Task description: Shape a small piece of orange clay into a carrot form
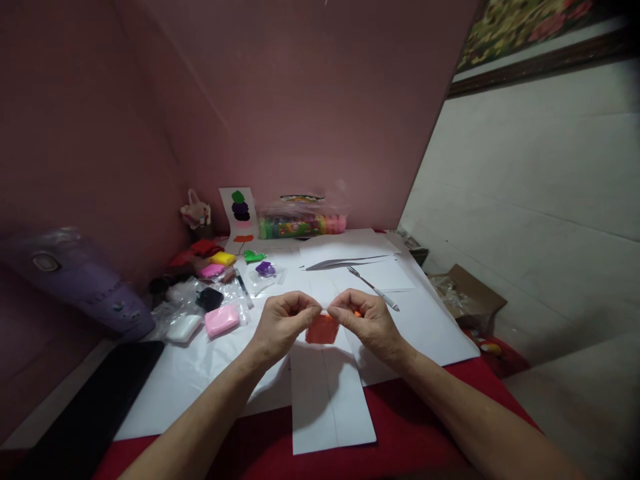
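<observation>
Left hand (283,323) and right hand (371,325) nearly together, both pinching top edge of orange packet (321,331), above white paper strip (327,407) on counter (267,437). Purple bottle (103,290): blurred lettering, roughly "LEM". Multicolour pack (300,227) by wall (300,113): label print unreadable.

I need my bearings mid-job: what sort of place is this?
Probably a craft corner in a home: the left hand and right hand pinch an orange packet above white paper, a pink packet, perhaps modelling clay, lies to the left, and a framed picture hangs on the white wall.
</observation>
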`<state>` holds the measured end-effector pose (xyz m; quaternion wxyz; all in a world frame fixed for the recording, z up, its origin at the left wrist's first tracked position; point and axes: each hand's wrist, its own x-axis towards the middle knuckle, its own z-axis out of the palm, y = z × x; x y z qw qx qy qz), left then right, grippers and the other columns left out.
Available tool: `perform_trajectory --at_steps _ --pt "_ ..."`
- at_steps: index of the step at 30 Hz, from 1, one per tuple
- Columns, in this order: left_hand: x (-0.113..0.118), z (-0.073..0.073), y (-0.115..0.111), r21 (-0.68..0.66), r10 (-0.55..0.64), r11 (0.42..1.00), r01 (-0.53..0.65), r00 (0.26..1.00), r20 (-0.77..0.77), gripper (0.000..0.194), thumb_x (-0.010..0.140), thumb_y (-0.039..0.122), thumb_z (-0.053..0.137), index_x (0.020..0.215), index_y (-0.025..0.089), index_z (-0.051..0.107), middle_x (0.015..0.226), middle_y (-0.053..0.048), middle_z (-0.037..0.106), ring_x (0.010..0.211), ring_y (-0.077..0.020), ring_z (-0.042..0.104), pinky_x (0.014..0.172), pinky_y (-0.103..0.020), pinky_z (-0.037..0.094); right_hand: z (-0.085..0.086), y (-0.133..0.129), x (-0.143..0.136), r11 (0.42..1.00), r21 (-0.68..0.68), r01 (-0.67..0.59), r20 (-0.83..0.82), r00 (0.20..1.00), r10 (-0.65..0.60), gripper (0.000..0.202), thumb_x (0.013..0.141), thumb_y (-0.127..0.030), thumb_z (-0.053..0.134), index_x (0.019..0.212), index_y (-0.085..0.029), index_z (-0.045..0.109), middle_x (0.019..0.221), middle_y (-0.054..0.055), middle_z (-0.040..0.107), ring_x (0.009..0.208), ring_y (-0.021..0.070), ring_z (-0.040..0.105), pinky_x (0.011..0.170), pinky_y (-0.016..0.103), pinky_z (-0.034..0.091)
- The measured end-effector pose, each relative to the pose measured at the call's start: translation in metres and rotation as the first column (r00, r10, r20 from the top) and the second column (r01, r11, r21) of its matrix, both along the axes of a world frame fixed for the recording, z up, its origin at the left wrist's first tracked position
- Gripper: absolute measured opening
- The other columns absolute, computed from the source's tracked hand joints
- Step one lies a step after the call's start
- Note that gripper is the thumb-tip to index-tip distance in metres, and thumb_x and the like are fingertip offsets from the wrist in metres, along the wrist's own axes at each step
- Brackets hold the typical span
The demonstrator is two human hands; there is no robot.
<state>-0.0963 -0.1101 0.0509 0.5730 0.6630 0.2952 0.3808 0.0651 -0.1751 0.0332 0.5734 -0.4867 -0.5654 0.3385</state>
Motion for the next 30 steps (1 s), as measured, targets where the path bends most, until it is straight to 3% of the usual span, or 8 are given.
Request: perform_trajectory --at_steps 11,18,30 --pt "-0.002 -0.007 0.007 -0.137 0.036 0.990 -0.029 0.998 0.047 0.025 0.067 0.037 0.073 0.069 0.013 0.065 0.045 0.007 0.044 0.040 -0.0020 0.027 0.040 -0.017 0.021 0.003 0.004 0.005 1.000 -0.017 0.016 -0.044 0.999 -0.017 0.024 0.077 -0.039 0.067 0.073 -0.016 0.063 0.060 -0.003 0.054 0.052 0.0081 0.042 0.051 0.023 0.034" --pt "-0.004 -0.006 0.010 -0.089 0.039 0.995 -0.036 0.999 0.034 0.028 0.070 0.039 0.071 0.065 0.013 0.062 0.044 0.007 0.039 0.040 -0.0024 0.028 0.040 -0.017 0.020 0.004 0.006 0.006 0.998 -0.044 0.043 -0.065 0.997 -0.046 0.023 0.077 -0.038 0.068 0.072 -0.016 0.064 0.053 -0.006 0.045 0.045 0.0050 0.031 0.047 0.022 0.031" --pt "0.001 -0.006 0.005 -0.041 0.037 0.999 -0.034 0.997 0.062 0.030 0.070 0.041 0.070 0.067 0.013 0.059 0.047 0.007 0.041 0.042 -0.0022 0.029 0.040 -0.017 0.020 0.005 0.005 0.003 0.995 -0.098 0.011 -0.157 0.987 -0.026 0.023 0.070 -0.038 0.071 0.070 -0.016 0.063 0.048 -0.008 0.041 0.042 0.0049 0.028 0.046 0.023 0.031"
